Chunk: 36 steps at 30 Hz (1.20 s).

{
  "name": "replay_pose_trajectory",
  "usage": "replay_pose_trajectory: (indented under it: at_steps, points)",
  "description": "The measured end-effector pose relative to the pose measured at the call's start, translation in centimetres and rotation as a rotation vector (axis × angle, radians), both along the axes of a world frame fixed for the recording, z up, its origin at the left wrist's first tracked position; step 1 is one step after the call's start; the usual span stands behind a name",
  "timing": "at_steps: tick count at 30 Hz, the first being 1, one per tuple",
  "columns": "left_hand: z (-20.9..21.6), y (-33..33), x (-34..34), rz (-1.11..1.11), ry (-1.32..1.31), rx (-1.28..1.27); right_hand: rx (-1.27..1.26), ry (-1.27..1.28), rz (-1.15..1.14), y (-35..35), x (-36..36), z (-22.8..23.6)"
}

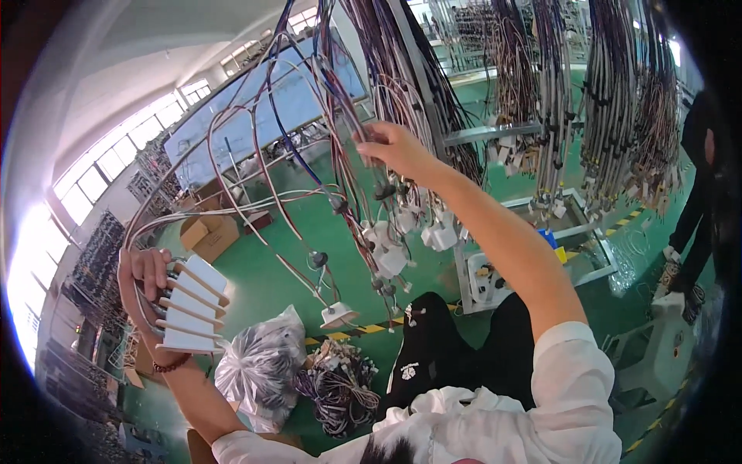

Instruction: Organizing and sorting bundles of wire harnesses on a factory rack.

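At the left, my left hand (145, 272) is closed around several wire cables, with a beaded bracelet on its wrist. Flat white connector blocks with tan edges (193, 305) fan out beside its fingers. From there, pale and dark red wires (232, 207) loop across to a hanging bundle. Up in the middle, my right hand (396, 151) has its fingers bent around the wires of that hanging wire bundle (340, 100). Below it dangle white connectors (386, 251) and dark round grommets (318, 259). One white connector (338, 314) hangs lowest, near my knees.
More wire bundles (553, 100) hang from a metal rack at the right. On the green floor are a plastic bag of parts (263, 363), a coiled wire heap (338, 387) and a cardboard box (210, 236). A metal-framed cart (471, 282) and a plastic stool (657, 348) stand right; another person (692, 185) is beyond.
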State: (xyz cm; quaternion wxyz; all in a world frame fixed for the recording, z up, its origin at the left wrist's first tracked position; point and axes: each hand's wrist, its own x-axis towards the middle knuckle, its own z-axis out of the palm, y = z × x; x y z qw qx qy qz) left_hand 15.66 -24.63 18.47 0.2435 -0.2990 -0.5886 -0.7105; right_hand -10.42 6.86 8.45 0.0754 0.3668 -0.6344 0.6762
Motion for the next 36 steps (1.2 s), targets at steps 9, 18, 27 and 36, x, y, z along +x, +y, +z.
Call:
replay_pose_trajectory:
  at_steps: [9,18,27,36]
  points:
    - [-0.6,-3.3,-1.0,0.118,0.006,-0.006,-0.003,-0.038,0.084,7.1,3.5,3.7]
    - [-0.8,-2.0,-1.2,0.193,-0.029,0.069,0.063,-0.020,-0.088,10.5,5.6,5.4]
    - [-0.9,-1.5,-0.4,0.203,-0.064,0.118,0.323,0.409,-0.627,9.4,5.4,5.3]
    - [-0.8,0.5,0.7,0.276,0.033,-0.032,0.256,0.588,-0.562,1.8,7.2,8.4]
